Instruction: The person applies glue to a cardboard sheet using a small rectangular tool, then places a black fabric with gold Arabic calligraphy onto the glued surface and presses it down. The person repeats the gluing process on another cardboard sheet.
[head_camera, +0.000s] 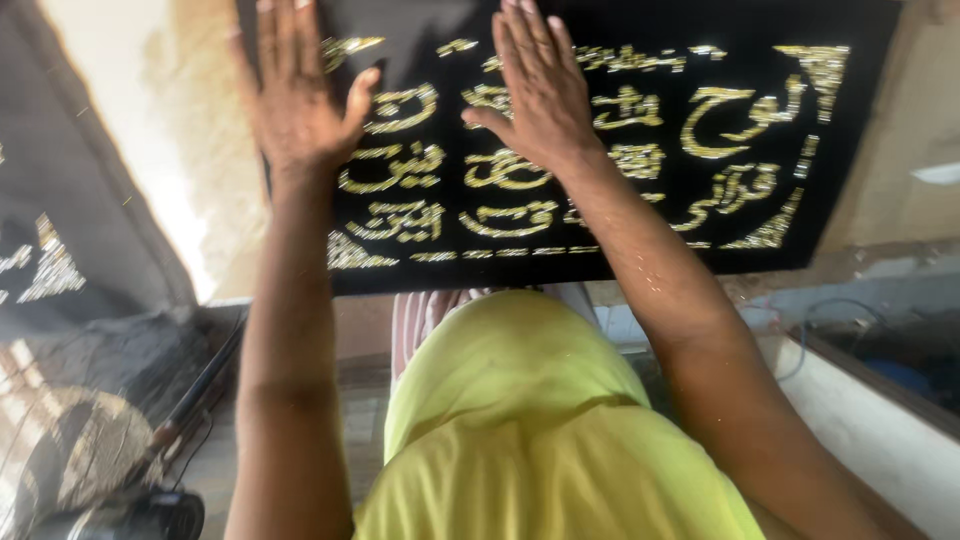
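Black cloth, that's what fills the far side of the view: a wide rectangular black fabric panel (620, 230) worked with glittering gold embroidery in curling shapes, stretched flat and running long from left to right. Both palms are on it right now. The left hand (295, 95) is pressed flat near the panel's left edge, fingers spread wide and pointing away, thumb swung out to the right. The right hand (545, 95) lies just beside it, nearer the middle of the cloth, fingers closer together but flat too, thumb out to the left. Neither hand is gripping anything; they lie open on the fabric. The fingertips run off the top of the view, so I can't say what they reach beyond there.

So the panel lies straight under the fingers and stretches off well to the right of both hands. The right hand is the nearer one to all that uncovered embroidery; the left sits by the left border.

Nearer in, yellow-green clothing (530, 430) covers the person's lap between the forearms. Off to the left, another dark panel with gold stitching (50, 250) leans at an angle, and a dark tool with a cord (150, 500) lies low in the near-left corner.
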